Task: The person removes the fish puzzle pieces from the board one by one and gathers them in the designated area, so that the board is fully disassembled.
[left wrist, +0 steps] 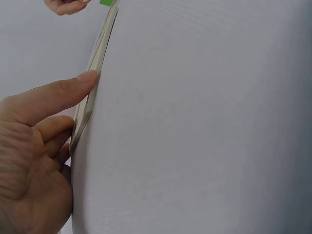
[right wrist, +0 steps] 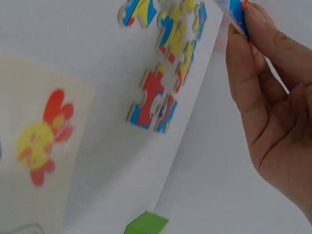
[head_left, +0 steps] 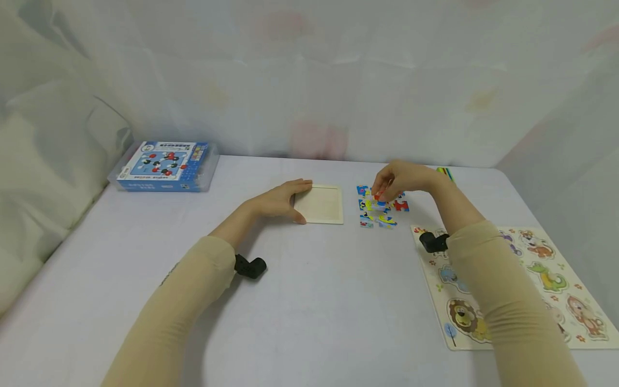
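My left hand (head_left: 278,201) lies at the left side of a shallow pale wooden puzzle tray (head_left: 323,205), thumb at the near corner and fingers at the far one. In the left wrist view the thumb and fingers hold the tray's edge (left wrist: 86,108). To the right of the tray, my right hand (head_left: 405,176) is above a cluster of colourful jigsaw pieces (head_left: 386,221). Thumb and fingertips pinch one jigsaw piece (right wrist: 237,15), blue and pink on its face, raised off the table. The loose pieces (right wrist: 152,100) lie flat, some of them close together.
An animal puzzle board (head_left: 524,279) lies at the right, beneath the right forearm. A clear box with a blue molecule-picture label (head_left: 162,166) sits at the back left. Behind the right wrist is a small green striped object (head_left: 446,172). A pale curtain (head_left: 309,80) hangs behind the table.
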### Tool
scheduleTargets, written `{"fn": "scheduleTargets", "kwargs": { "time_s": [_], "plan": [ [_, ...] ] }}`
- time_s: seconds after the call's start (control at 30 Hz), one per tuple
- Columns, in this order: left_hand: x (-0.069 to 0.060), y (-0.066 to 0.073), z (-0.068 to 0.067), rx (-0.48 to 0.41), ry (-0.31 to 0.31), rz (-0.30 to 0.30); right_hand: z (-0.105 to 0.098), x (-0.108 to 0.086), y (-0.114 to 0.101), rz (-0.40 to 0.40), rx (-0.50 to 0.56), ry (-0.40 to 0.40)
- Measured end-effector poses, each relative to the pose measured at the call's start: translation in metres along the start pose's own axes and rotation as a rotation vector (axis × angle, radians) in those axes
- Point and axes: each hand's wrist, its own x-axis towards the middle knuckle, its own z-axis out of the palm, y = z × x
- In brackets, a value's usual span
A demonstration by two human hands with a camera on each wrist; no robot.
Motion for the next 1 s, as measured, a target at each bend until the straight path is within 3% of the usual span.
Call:
{"fn": "scheduleTargets", "kwargs": {
  "time_s": [0.53,1.0],
  "plan": [
    [0.000,0.000,0.000,-0.014,0.000,-0.016,-0.012,-0.016,0.026,0.102,0.022,-0.029],
    [-0.001,0.001,0.000,-0.016,-0.006,-0.030,-0.010,-0.018,0.044,0.147,0.014,-0.056]
  ]
}}
